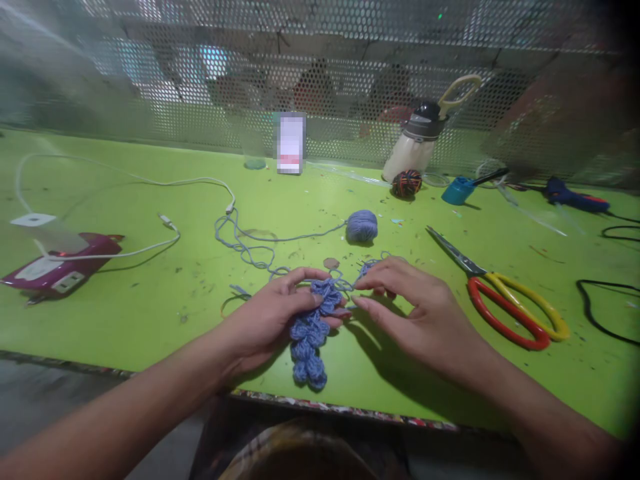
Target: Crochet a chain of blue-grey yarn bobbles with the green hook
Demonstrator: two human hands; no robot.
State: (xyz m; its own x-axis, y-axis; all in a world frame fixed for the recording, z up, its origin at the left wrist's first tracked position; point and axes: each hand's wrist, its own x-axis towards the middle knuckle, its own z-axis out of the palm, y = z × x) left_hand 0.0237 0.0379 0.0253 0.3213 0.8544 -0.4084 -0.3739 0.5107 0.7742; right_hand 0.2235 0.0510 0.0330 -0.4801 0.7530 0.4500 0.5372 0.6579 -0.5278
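My left hand [273, 313] is closed around the upper end of a blue crocheted strip [311, 343] of bumpy stitches that hangs down toward the table's near edge. My right hand [413, 310] pinches the blue yarn strand [357, 277] right beside the top of the strip, thumb and forefinger together. The strand trails back in loose loops [245, 247] to a small blue yarn ball [361, 225] farther up the green table [150, 293].
Red-and-yellow scissors [505, 300] lie to the right. A maroon device [60, 263] with white cables sits at left. At the back stand a white bottle [415, 143], a multicoloured yarn ball [406, 183], a blue cup [457, 190], a glue gun [575, 195] and a perforated metal screen [320, 80].
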